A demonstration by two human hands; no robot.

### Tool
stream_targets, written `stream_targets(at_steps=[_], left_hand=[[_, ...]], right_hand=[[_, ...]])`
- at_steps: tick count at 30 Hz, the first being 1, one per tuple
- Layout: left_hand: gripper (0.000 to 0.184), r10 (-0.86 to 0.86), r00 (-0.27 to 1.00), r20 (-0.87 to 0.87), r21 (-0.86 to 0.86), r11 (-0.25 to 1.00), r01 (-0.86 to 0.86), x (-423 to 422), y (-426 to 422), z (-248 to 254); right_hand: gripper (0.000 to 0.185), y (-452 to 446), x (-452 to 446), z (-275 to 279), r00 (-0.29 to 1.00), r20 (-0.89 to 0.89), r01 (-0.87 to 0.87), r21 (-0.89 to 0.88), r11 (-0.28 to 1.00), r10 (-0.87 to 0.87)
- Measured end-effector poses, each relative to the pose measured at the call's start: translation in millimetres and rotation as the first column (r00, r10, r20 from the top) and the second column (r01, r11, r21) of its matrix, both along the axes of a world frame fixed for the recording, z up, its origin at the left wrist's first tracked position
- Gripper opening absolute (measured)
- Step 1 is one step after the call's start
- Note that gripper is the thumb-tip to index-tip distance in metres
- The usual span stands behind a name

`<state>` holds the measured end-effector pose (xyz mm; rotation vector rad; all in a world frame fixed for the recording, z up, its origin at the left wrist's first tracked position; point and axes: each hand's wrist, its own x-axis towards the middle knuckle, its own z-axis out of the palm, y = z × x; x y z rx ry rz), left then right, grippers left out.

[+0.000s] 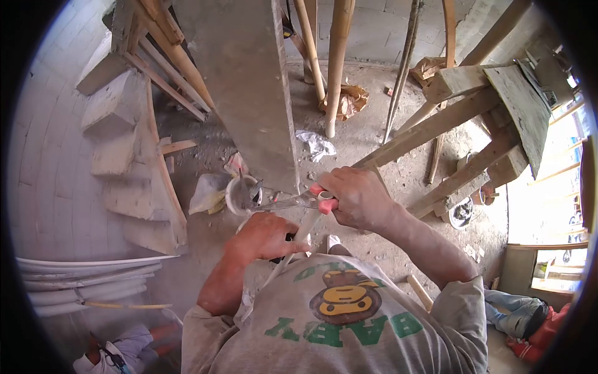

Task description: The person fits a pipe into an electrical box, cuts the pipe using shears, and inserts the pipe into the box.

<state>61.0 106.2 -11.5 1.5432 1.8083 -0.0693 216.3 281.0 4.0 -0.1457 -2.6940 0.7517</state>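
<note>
My right hand (361, 196) is closed round a red-handled metal tool (325, 204) in front of my chest. Its long, thin silver part points left, above my left hand; the exact kind of tool is not clear. Closed at the fingers, my left hand (266, 237) grips a pale, pipe-like piece (307, 224), which rises between finger and thumb just below the tool. A small dark thing (289, 237) shows by the left fingertips. Whether the tool touches the pale piece cannot be made out.
A tall grey concrete slab (243, 81) stands ahead. On the floor are a white bucket (240, 194) and a white cloth (316, 145). Concrete steps (128, 156) and white pipes (93, 280) lie left, a timber trestle (436, 128) right. Other people are at both lower corners.
</note>
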Motion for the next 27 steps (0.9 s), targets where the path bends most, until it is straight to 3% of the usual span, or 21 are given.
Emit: stream_targets(at_steps=[4, 7, 10, 13, 16, 17, 20, 21, 24, 26, 27], left_hand=[[0.064, 0.003, 1.0, -0.024, 0.005, 1.0, -0.003, 3.9, 0.3, -2.4], [0.07, 0.122, 0.992, 0.02, 0.054, 0.991, -0.123, 5.7, -7.6, -21.2], [0.067, 0.053, 0.997, -0.048, 0.108, 0.993, -0.048, 6.3, -6.7, -26.5], [0.064, 0.115, 0.993, -0.022, 0.205, 0.973, -0.109, 9.9, -6.2, -36.0], [0.06, 0.036, 0.999, 0.003, 0.052, 0.998, -0.036, 12.4, 6.7, -22.6], [0.063, 0.047, 0.999, 0.011, 0.061, 0.997, -0.048, 12.5, 8.0, -25.4], [0.067, 0.082, 0.997, 0.007, 0.081, 0.993, -0.082, 8.7, 1.3, -35.6], [0.066, 0.081, 0.997, -0.011, 0.091, 0.993, -0.08, 7.7, -0.4, -37.0], [0.062, 0.058, 0.998, -0.019, 0.147, 0.988, -0.054, 9.2, 3.5, -44.8], [0.063, 0.066, 0.998, -0.023, 0.21, 0.976, -0.06, 5.2, 3.5, -49.3], [0.064, 0.09, 0.996, -0.028, 0.226, 0.971, -0.082, 4.4, 5.0, -48.2]], right_hand=[[0.02, -2.0, 3.2, 2.9, 0.998, 0.053, 0.029, 0.158, 0.987, -0.038], [0.02, -0.8, 1.8, 0.8, 0.987, 0.116, 0.065, 0.326, 0.943, -0.109], [0.023, 2.0, 1.9, 2.9, 0.967, 0.161, 0.102, 0.466, 0.879, -0.197], [0.03, 9.1, 4.1, 1.7, 0.97, -0.002, 0.214, 0.488, 0.846, -0.244], [0.03, 23.3, 8.2, 10.5, 0.951, -0.073, 0.306, 0.33, 0.893, -0.299], [0.026, 26.5, 12.9, 15.5, 0.952, -0.089, 0.304, 0.182, 0.935, -0.292], [0.022, 29.2, 23.4, 45.3, 0.886, 0.183, 0.418, 0.083, 0.905, -0.426], [0.026, 23.2, 29.0, 64.8, 0.835, 0.209, 0.517, 0.014, 0.856, -0.508], [0.035, 23.5, 59.2, 123.1, 0.734, 0.177, 0.65, 0.098, 0.753, -0.656], [0.042, 45.3, 91.1, 148.8, 0.644, -0.16, 0.765, 0.112, 0.634, -0.748], [0.045, 52.7, 102.4, 176.3, 0.479, -0.15, 0.876, 0.141, 0.461, -0.865]])
